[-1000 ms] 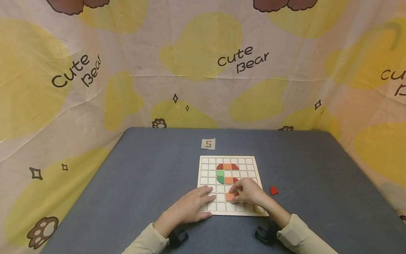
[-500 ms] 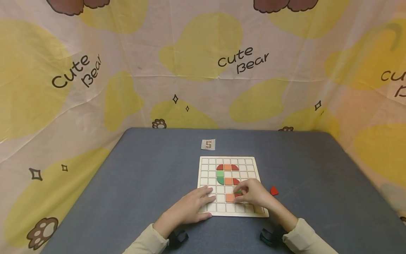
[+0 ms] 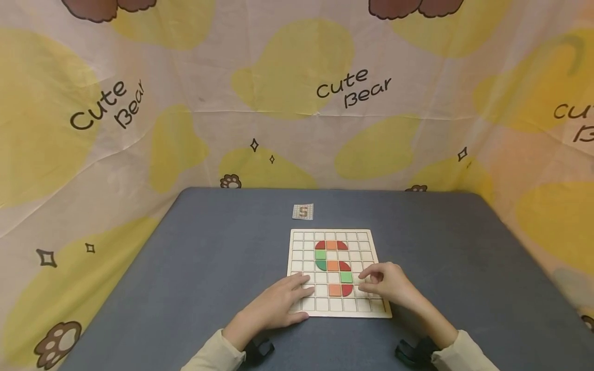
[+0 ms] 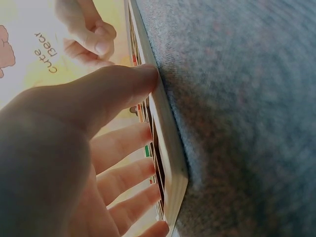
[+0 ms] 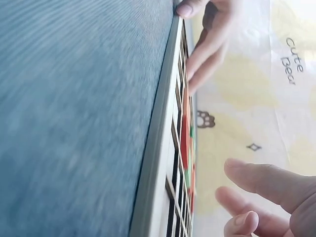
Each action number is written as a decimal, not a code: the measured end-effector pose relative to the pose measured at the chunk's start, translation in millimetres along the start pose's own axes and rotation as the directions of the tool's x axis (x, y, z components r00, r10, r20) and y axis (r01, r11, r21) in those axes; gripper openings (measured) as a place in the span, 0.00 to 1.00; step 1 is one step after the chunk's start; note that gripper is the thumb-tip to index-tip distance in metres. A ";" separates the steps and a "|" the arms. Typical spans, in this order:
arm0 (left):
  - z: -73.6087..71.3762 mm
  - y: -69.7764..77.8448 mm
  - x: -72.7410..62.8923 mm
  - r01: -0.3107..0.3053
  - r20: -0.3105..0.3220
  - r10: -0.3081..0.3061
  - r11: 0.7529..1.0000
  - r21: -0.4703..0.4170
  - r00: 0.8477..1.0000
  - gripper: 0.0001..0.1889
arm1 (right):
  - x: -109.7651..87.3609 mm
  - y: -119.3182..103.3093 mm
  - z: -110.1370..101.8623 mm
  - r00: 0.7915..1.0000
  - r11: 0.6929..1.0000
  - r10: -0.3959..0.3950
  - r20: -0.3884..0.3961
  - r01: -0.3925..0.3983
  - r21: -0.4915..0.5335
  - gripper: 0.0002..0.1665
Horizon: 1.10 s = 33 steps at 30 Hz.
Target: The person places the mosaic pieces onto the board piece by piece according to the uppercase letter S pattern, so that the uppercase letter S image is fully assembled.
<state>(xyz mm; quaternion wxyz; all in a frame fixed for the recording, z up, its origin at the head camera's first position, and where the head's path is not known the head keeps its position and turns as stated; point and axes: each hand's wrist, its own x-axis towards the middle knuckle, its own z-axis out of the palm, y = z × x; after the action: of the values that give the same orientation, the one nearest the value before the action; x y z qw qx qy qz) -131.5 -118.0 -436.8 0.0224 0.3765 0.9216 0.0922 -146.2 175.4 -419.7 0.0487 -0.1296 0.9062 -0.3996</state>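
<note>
A square wooden grid board lies on the table, with coloured tiles in some cells. My left hand rests on its lower left part with fingers extended; in the left wrist view the thumb lies on the board's edge. My right hand hovers at the board's right side, thumb and fingers apart with nothing between them, as the right wrist view also shows. Left of it sit a light green square tile, a red quarter-round tile and an orange square tile. More red, orange and green tiles curve above.
A small card printed with an S-like figure lies behind the board. The blue-grey table is backed by a patterned cloth. Black wrist devices show below both hands.
My right hand has drawn away to the right from the red quarter-round tile, uncovering it and the green square. The loose red piece right of the board is no longer visible. My left hand stays put.
</note>
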 end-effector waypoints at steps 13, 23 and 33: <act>0.4 1.0 -2.9 0.012 0.018 -0.012 1.000 0.003 1.000 0.27 | -13.4 28.4 -18.9 0.981 0.990 0.128 -0.144 -0.135 -0.039 0.12; 0.2 1.5 -3.0 -0.028 -0.022 0.028 0.999 0.025 0.999 0.26 | -21.1 47.3 -41.0 0.964 0.969 0.233 -0.129 -0.242 -0.055 0.21; -1.2 1.5 -1.1 0.009 0.014 -0.009 1.000 0.010 1.000 0.27 | -19.5 50.1 -45.4 0.956 0.957 0.271 -0.110 -0.280 -0.072 0.26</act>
<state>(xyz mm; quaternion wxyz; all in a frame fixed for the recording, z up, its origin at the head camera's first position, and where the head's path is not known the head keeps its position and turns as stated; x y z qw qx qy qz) -129.8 -117.9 -435.4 0.0275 0.3733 0.9234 0.0847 -146.0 245.5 -426.2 0.0532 0.0159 0.9332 -0.3551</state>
